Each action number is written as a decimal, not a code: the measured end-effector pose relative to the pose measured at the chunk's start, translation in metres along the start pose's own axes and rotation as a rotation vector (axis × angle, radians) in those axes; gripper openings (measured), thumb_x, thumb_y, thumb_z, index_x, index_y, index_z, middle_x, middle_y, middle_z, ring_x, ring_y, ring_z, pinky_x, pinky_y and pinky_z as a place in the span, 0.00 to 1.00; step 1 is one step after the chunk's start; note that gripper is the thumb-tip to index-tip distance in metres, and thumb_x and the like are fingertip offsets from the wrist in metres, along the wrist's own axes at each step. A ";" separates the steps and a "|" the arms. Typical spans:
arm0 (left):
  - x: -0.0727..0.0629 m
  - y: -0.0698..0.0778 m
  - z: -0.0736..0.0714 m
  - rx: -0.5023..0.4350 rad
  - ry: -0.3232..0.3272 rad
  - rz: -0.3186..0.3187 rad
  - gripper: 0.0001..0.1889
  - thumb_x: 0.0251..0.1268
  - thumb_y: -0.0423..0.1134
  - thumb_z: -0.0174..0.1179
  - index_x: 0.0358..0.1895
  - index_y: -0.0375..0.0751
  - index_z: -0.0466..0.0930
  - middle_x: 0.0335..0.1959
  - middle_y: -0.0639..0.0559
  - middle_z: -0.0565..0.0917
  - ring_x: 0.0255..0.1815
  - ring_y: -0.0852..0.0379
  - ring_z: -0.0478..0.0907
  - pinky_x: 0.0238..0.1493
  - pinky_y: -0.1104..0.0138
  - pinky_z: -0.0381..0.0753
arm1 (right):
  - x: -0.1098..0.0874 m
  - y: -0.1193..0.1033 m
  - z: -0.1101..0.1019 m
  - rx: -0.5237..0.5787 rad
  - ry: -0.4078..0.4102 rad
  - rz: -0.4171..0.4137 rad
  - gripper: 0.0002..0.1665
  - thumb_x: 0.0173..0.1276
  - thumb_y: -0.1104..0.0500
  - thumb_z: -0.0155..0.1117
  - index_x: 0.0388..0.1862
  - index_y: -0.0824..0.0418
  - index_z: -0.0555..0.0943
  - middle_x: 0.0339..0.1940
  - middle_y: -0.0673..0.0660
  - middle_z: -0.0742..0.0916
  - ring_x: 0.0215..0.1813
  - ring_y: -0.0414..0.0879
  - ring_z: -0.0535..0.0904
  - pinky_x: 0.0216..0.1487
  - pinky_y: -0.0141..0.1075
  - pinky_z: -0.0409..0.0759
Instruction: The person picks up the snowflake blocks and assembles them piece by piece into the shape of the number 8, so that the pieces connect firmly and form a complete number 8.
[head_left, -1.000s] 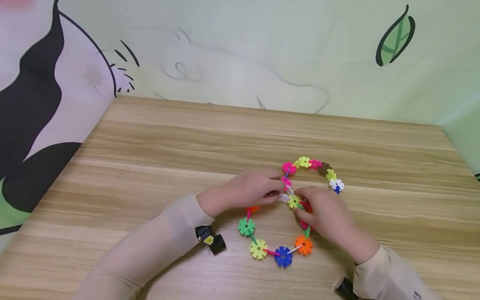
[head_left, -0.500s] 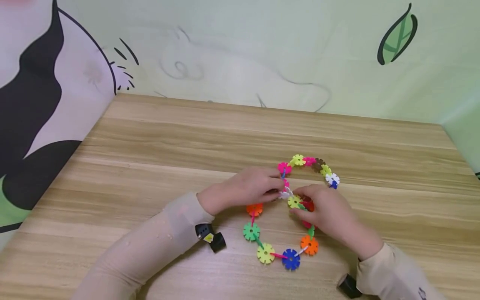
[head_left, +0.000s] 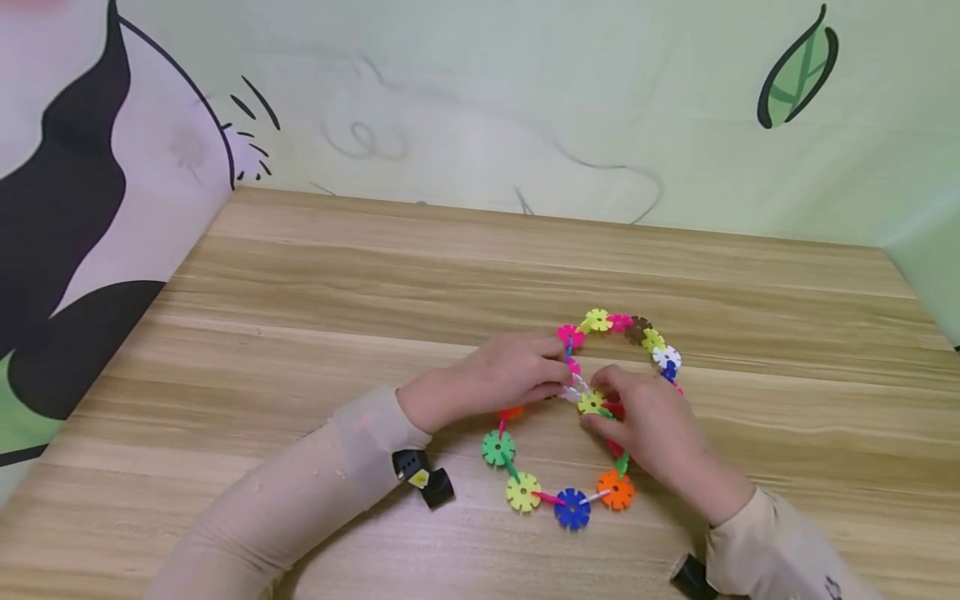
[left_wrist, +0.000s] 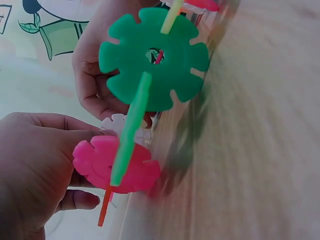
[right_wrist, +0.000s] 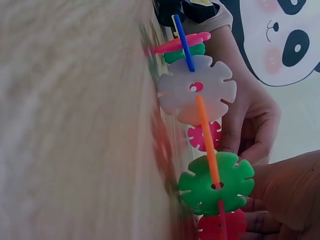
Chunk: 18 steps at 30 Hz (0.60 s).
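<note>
Flat notched snowflake discs in many colours are linked edge to edge into a chain [head_left: 573, 509] that lies in two loops on the table. My left hand [head_left: 498, 375] pinches white discs [head_left: 573, 392] where the loops meet. Just right of it, my right hand [head_left: 656, 425] grips the chain by a yellow disc [head_left: 592, 403] and red ones, partly hidden under the fingers. Close up in the left wrist view, a green disc [left_wrist: 175, 60] and a pink disc [left_wrist: 95, 160] stand before the hands. The right wrist view has a white disc [right_wrist: 172, 92] and a green disc [right_wrist: 200, 185] in front.
The wood-grain table [head_left: 337, 292] meets a pale green wall [head_left: 465, 108] with cartoon drawings at the back and left. Black wrist devices [head_left: 437, 488] hang at the sleeves. The lower loop's orange disc [head_left: 615, 490] lies close to the right forearm.
The lower loop shifted slightly right and toward me, then partly back left and away. Both hands keep their hold near the junction, with only small movements.
</note>
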<state>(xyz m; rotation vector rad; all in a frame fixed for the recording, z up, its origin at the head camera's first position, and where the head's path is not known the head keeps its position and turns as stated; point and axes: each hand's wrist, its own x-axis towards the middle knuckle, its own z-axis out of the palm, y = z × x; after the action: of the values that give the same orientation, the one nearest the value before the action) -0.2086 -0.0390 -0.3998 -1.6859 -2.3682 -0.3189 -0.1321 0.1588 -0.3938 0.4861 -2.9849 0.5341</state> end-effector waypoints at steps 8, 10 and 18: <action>0.002 0.004 0.000 0.060 -0.052 -0.007 0.06 0.68 0.43 0.58 0.39 0.49 0.85 0.33 0.55 0.79 0.35 0.60 0.72 0.36 0.73 0.76 | -0.001 0.001 -0.001 0.038 -0.012 0.013 0.17 0.55 0.55 0.75 0.39 0.60 0.81 0.33 0.53 0.89 0.35 0.45 0.83 0.38 0.42 0.81; 0.003 0.005 0.000 0.050 -0.057 -0.012 0.07 0.68 0.43 0.58 0.39 0.48 0.85 0.33 0.55 0.79 0.35 0.60 0.72 0.36 0.73 0.76 | -0.001 0.000 -0.001 0.042 -0.013 0.010 0.17 0.55 0.54 0.75 0.40 0.60 0.81 0.34 0.53 0.89 0.35 0.45 0.83 0.38 0.41 0.81; 0.003 0.007 0.001 0.038 -0.028 0.005 0.06 0.66 0.40 0.59 0.37 0.46 0.85 0.35 0.56 0.84 0.38 0.61 0.77 0.41 0.74 0.79 | -0.002 0.000 0.003 0.046 0.010 -0.002 0.19 0.55 0.54 0.75 0.43 0.61 0.83 0.35 0.54 0.89 0.35 0.45 0.83 0.37 0.41 0.81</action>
<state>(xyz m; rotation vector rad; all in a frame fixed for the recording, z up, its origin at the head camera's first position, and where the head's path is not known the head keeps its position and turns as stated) -0.2034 -0.0335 -0.3996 -1.6902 -2.3733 -0.2494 -0.1300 0.1584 -0.3966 0.4880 -2.9688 0.6036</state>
